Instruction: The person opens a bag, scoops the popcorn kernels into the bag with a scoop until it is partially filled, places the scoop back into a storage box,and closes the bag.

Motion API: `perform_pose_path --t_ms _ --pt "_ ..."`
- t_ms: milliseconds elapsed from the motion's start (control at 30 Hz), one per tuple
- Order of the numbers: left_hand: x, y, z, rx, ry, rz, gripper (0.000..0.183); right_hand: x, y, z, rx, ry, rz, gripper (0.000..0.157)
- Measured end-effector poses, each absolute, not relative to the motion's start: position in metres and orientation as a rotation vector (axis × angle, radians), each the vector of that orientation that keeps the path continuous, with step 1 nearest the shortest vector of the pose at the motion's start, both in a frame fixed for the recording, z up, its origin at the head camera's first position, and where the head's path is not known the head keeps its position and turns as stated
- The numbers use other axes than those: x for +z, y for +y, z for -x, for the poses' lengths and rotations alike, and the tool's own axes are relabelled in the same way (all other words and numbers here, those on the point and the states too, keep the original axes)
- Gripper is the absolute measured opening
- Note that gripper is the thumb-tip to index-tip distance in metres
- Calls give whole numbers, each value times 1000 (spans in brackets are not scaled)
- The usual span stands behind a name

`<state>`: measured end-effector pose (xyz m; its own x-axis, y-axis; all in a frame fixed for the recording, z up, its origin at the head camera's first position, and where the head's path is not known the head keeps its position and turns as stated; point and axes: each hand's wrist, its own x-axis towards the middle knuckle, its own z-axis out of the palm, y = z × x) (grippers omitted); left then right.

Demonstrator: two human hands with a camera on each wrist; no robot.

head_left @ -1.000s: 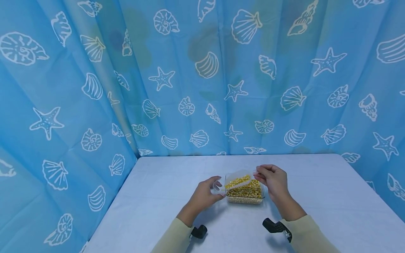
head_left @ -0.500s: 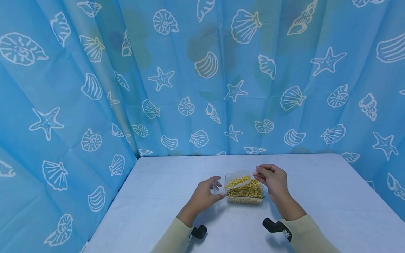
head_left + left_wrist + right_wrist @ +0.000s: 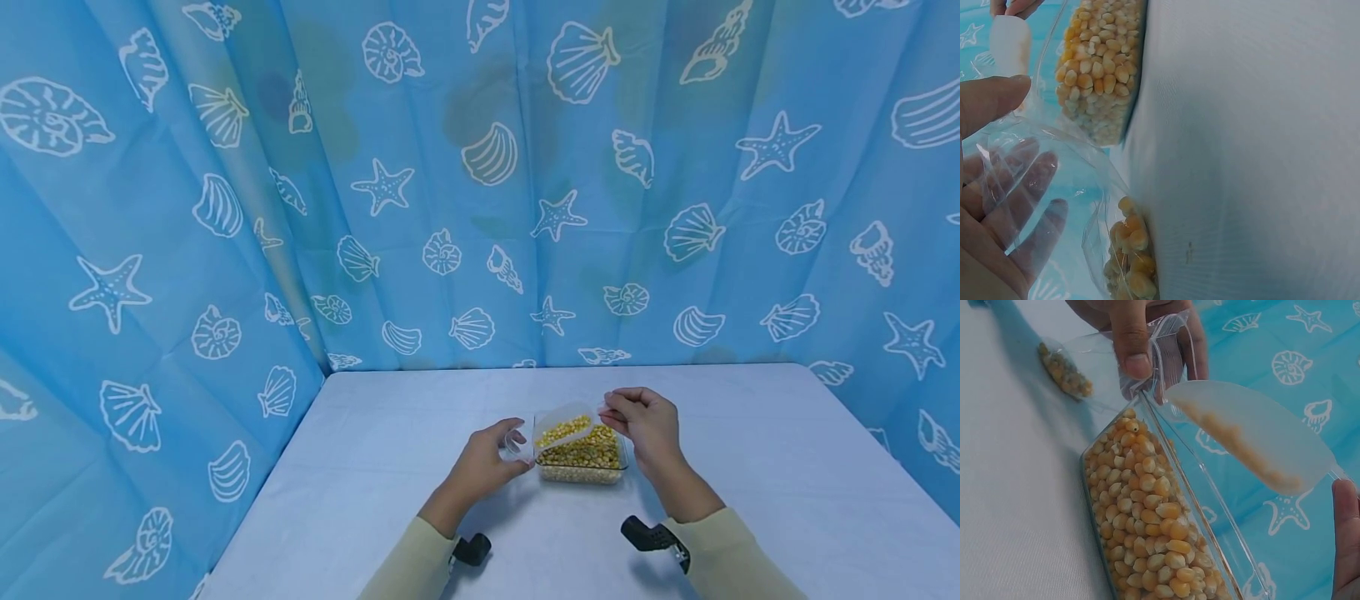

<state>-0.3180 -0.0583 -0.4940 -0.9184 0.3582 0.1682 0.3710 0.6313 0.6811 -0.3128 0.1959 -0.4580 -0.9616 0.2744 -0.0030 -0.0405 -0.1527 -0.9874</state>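
Observation:
A clear rectangular container [image 3: 581,476] filled with yellow corn kernels [image 3: 1147,512] stands on the table. My right hand [image 3: 648,429] pinches the thin handle of a translucent scoop [image 3: 1247,434]. The scoop, with kernels lying along its lower side, is tilted above the container, its tip at the mouth of a clear zip bag [image 3: 1100,353]. My left hand [image 3: 483,458] holds that bag by its mouth, thumb on one side and fingers spread along the other, just left of the container. Several kernels [image 3: 1132,244] lie in the bag's bottom.
A white cloth [image 3: 390,433] covers the table. Behind it and along both sides hangs a blue curtain [image 3: 450,208] with white shells and starfish. A black wrist camera [image 3: 472,550] sits under the left wrist, another black wrist camera [image 3: 647,534] under the right.
My right hand and the scoop have shifted very slightly left. My left hand and the container stay where they were.

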Motion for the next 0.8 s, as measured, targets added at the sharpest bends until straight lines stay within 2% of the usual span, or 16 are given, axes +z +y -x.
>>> perform_pose_path --t_ms 800 --pt "-493 -59 317 -1186 -2824 622 63 -460 195 313 2210 -1907 222 25"
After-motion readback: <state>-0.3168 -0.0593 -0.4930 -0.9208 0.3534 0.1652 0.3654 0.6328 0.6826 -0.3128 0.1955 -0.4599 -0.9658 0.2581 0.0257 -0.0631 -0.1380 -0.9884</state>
